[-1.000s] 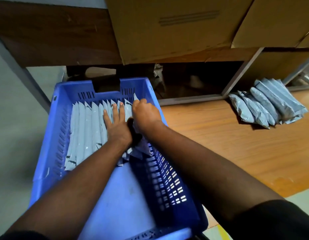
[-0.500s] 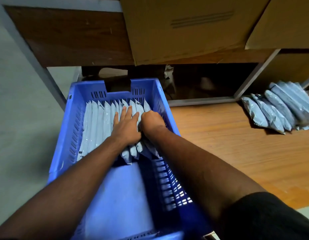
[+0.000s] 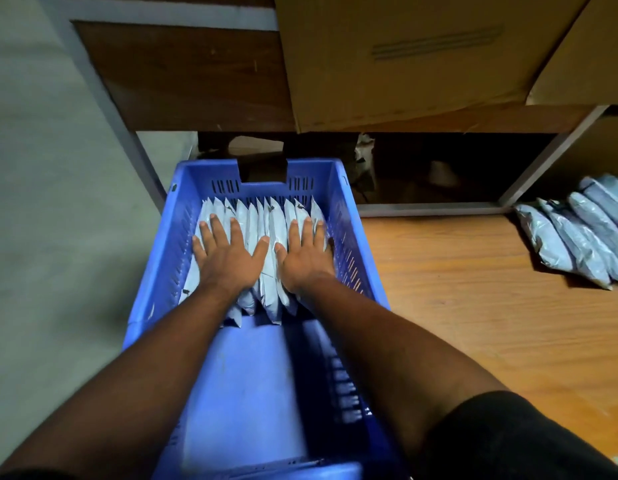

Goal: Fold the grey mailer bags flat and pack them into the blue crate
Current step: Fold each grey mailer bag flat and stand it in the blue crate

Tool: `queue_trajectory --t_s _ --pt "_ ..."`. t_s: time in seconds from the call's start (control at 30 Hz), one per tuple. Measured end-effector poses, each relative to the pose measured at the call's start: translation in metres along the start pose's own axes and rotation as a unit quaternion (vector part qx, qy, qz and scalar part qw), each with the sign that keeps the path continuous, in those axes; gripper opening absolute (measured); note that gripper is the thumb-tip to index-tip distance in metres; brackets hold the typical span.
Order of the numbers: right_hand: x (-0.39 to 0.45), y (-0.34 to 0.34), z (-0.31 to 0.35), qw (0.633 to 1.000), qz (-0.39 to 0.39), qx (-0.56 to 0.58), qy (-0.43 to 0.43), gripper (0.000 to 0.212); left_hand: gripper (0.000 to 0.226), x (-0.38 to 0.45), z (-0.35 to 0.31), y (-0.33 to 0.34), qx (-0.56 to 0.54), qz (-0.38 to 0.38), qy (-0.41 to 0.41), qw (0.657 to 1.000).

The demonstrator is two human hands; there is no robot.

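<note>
Both hands now lie flat and spread apart, left hand (image 3: 228,258) and right hand (image 3: 305,256) pressing the mailer bags (image 3: 262,230) in the blue crate (image 3: 169,244), gripping nothing, where before the right was curled.

Both arms reach forward; left hand (image 3: 228,258) and right hand (image 3: 305,256) lie palm-down, fingers spread straight, apparently pressing.

One crate (image 3: 155,271); two hands; two cardboard boxes (image 3: 404,57).

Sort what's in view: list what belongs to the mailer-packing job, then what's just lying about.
Job: blue crate; packed mailer bags; left hand and right hand pressing them flat; unpacked mailer bags on the wooden table.

Lying about: cardboard boxes; shelf frame.
</note>
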State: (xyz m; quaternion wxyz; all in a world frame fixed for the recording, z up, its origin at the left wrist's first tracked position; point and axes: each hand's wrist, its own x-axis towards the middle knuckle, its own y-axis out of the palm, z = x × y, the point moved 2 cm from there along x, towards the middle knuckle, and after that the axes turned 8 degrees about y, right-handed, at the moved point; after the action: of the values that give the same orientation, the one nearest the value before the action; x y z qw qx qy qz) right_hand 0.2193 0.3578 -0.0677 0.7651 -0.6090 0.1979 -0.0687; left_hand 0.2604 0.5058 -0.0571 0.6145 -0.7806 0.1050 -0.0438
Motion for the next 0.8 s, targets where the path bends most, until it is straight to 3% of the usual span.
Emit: queue_trajectory --t_s 0.17,0.3,0.37,0.47,0.57,0.67,0.8 --pt "0.003 -0.009 -0.001 0.999 0.002 -0.028 -0.035 0.067 0.091 -0.001 -0.010 -0.001 -0.016 -0.007 -0.010 1.000" --pt "0.003 -0.033 0.002 0.996 0.055 0.068 0.011 0.074 0.083 -0.006 -0.011 -0.016 -0.040 -0.043 0.004 0.998" --pt "-0.002 -0.060 0.005 0.993 0.065 0.100 -0.002 0.076 0.070 -0.010 -0.019 -0.029 -0.090 -0.062 0.049 0.993" --pt "-0.032 -0.107 -0.018 0.980 -0.052 0.163 -0.102 0.060 0.043 -0.026 -0.046 -0.055 -0.203 -0.081 0.169 0.961" --pt "-0.092 -0.139 -0.072 0.917 -0.157 0.318 -0.183 0.030 0.029 -0.053 -0.086 -0.081 -0.268 -0.103 0.261 0.922" --pt "-0.132 -0.150 -0.128 0.870 -0.187 0.419 -0.181 0.018 0.026 -0.074 -0.137 -0.092 -0.275 -0.116 0.327 0.897" --pt "-0.143 -0.142 -0.201 0.863 -0.206 0.445 -0.123 0.018 0.025 -0.078 -0.214 -0.082 -0.282 -0.098 0.360 0.884"
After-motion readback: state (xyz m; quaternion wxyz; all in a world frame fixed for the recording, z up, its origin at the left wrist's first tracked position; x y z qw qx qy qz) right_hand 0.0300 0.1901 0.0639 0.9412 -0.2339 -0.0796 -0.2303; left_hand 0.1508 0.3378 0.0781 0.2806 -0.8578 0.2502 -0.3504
